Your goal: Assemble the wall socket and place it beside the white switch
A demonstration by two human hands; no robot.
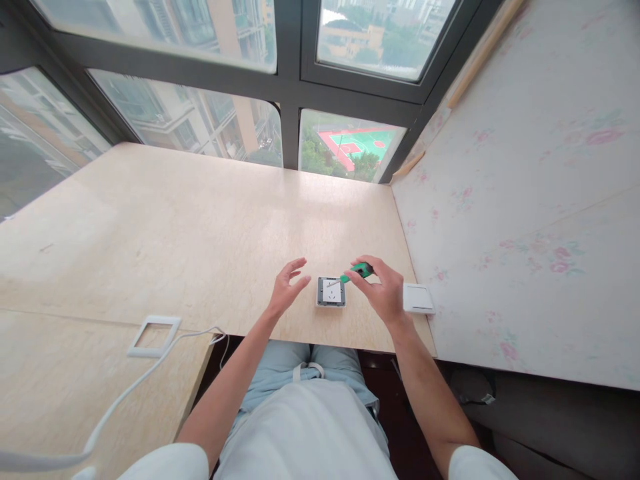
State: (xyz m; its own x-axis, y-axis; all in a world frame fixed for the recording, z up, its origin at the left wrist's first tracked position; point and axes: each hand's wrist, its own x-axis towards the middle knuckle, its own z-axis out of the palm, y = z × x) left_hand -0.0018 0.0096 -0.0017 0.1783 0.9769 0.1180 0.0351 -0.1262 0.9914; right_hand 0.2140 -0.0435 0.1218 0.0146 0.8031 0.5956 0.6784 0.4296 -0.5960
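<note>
A grey-framed wall socket module (331, 292) lies face up on the pale wooden table (200, 227), near its front edge. My right hand (383, 288) is closed on a green-handled screwdriver (356, 271), whose metal tip points left and down at the socket's top right corner. My left hand (287, 287) hovers just left of the socket with its fingers spread and slightly curled, holding nothing and not touching the socket.
A white switch plate (419, 298) lies right of my right hand at the table's edge. A white socket frame (153, 336) and a white cable (125, 393) rest on a lower board at the left. Windows stand behind, a flowered wall panel (525, 200) to the right.
</note>
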